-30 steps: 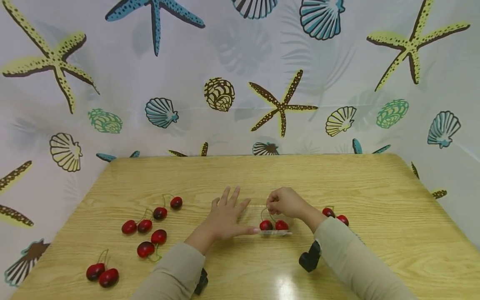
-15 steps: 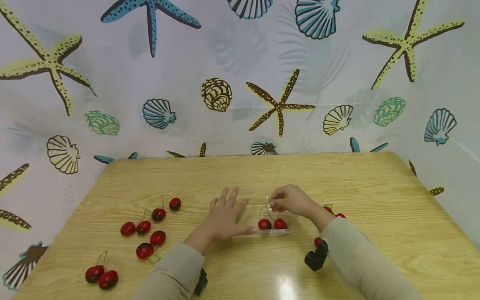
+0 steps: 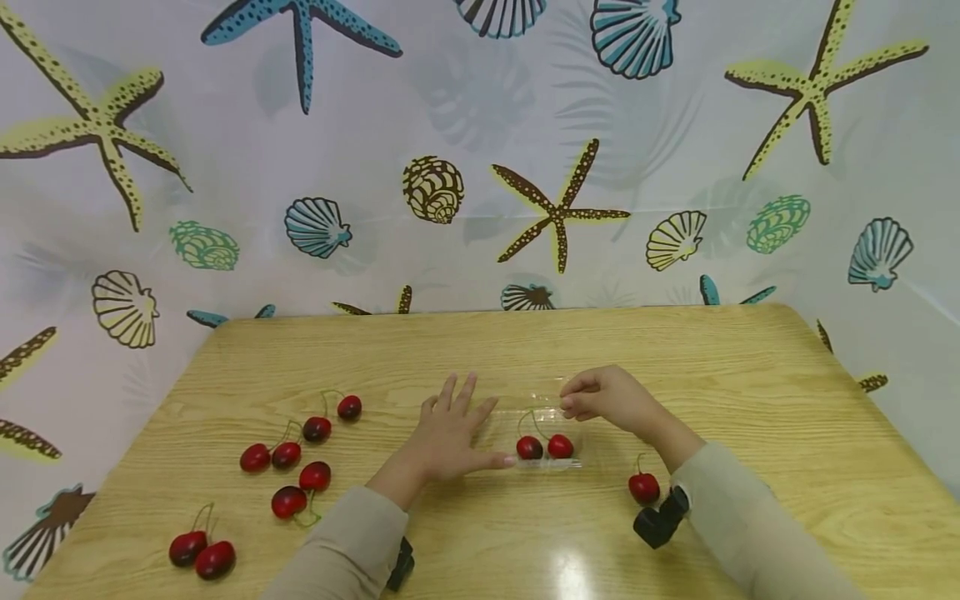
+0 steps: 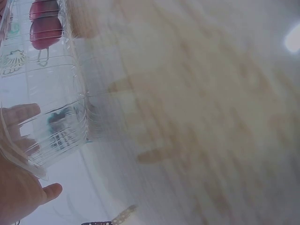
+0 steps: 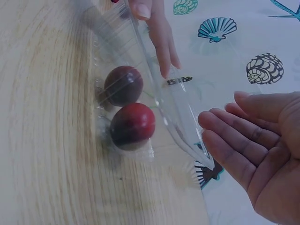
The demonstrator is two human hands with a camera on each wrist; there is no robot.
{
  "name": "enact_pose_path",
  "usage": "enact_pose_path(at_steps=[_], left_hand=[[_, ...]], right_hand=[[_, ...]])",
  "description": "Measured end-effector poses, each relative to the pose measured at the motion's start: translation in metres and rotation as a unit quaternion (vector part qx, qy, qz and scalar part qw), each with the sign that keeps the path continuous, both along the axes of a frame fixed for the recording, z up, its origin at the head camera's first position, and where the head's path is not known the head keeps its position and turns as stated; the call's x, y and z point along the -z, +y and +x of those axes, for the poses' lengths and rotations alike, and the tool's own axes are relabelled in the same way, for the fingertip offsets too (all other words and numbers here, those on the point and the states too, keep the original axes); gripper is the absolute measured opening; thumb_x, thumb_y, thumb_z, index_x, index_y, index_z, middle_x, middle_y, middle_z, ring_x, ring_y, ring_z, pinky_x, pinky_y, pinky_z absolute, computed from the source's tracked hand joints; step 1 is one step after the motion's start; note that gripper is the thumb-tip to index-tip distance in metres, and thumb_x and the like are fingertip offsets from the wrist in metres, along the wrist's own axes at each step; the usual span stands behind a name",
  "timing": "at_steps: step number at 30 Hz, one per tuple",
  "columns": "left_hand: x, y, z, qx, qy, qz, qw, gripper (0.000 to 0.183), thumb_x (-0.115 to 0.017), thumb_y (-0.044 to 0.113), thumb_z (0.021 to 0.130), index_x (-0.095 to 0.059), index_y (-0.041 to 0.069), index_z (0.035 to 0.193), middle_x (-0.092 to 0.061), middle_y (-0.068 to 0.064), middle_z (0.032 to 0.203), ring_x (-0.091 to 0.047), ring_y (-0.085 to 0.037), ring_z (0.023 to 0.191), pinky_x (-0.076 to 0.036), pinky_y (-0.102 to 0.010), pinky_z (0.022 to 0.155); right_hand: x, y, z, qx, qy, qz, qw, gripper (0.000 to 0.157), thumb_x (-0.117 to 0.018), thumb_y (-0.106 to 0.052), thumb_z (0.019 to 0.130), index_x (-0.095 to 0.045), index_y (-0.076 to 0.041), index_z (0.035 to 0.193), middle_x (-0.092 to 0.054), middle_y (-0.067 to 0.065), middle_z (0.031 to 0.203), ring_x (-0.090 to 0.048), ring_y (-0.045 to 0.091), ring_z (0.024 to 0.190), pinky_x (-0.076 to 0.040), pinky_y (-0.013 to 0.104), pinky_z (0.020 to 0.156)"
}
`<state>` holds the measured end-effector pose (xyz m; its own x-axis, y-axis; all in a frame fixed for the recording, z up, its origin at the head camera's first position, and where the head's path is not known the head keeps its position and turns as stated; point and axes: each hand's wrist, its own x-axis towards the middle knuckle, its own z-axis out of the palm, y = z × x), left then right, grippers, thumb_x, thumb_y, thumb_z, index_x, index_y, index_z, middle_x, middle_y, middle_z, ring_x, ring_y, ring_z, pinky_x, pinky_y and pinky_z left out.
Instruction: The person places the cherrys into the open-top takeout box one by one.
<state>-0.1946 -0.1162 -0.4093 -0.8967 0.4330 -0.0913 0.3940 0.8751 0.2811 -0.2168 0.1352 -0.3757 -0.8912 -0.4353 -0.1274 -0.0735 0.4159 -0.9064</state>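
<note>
Two dark red cherries (image 3: 560, 447) joined by green stems lie inside a clear plastic box (image 3: 547, 463), mid-table. My left hand (image 3: 444, 442) rests at the box's left end, fingers spread and straight, thumb along the front edge. In the right wrist view, the box's clear wall (image 5: 161, 108) stands between the cherries (image 5: 133, 125) and my right hand (image 5: 255, 140). That right hand holds nothing; its fingers are loosely bent, fingertips right by the box's back right corner. The left wrist view shows the left thumb (image 4: 52, 191) below the box's end.
Several cherries in stemmed pairs (image 3: 288, 502) are scattered over the left of the wooden table (image 3: 480, 542). A single cherry (image 3: 643, 487) shows beside the right wrist's black camera (image 3: 660, 521). A cloth printed with shells and starfish (image 3: 555, 212) hangs behind the table.
My right hand has moved right, away from the cherry stems to the box's back right corner. Its sleeve uncovers a cherry near the wrist and hides two others. My left hand stays put.
</note>
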Motion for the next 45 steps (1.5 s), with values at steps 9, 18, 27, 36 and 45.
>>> enact_pose_path(at_steps=[9,18,27,36,45], left_hand=[[0.002,-0.002,-0.001,0.004,0.004,0.003,1.0,0.088,-0.053,0.068,0.076,-0.032,0.016,0.143,-0.006,-0.016,0.153,0.002,-0.04,0.138,-0.012,-0.06,0.105],[0.004,-0.001,-0.001,0.001,0.001,0.003,1.0,0.09,-0.052,0.07,0.075,-0.031,0.016,0.144,-0.004,-0.015,0.153,0.003,-0.039,0.139,-0.011,-0.06,0.105],[0.004,-0.002,-0.001,0.001,0.0,0.003,1.0,0.09,-0.052,0.07,0.075,-0.031,0.016,0.144,-0.004,-0.015,0.153,0.003,-0.039,0.139,-0.011,-0.06,0.105],[0.004,-0.001,0.0,0.001,-0.001,0.006,1.0,0.089,-0.052,0.07,0.075,-0.031,0.016,0.144,-0.005,-0.015,0.153,0.004,-0.039,0.139,-0.01,-0.06,0.105],[0.002,0.0,0.0,0.003,0.0,0.005,1.0,0.089,-0.052,0.069,0.076,-0.031,0.016,0.144,-0.004,-0.015,0.153,0.003,-0.039,0.139,-0.01,-0.06,0.105]], right_hand=[[-0.003,0.019,0.006,0.026,0.003,0.002,1.0,0.03,-0.056,-0.014,0.091,-0.058,0.01,0.109,-0.066,0.022,0.1,-0.064,0.032,0.093,-0.051,0.036,0.081],[0.002,0.036,0.011,0.025,0.016,0.001,1.0,0.035,-0.057,-0.019,0.091,-0.057,0.011,0.109,-0.066,0.022,0.1,-0.065,0.031,0.093,-0.051,0.037,0.082],[0.001,0.049,0.016,0.043,0.012,0.022,0.999,0.04,-0.058,-0.025,0.09,-0.057,0.009,0.111,-0.067,0.018,0.1,-0.064,0.033,0.095,-0.05,0.039,0.083],[0.005,0.062,0.021,0.056,0.003,0.009,0.998,0.043,-0.059,-0.026,0.089,-0.055,0.011,0.111,-0.065,0.023,0.103,-0.064,0.031,0.094,-0.05,0.041,0.083],[0.008,0.076,0.031,0.063,-0.003,0.002,0.998,0.041,-0.058,-0.021,0.09,-0.054,0.014,0.112,-0.064,0.025,0.104,-0.066,0.024,0.091,-0.051,0.038,0.081]])
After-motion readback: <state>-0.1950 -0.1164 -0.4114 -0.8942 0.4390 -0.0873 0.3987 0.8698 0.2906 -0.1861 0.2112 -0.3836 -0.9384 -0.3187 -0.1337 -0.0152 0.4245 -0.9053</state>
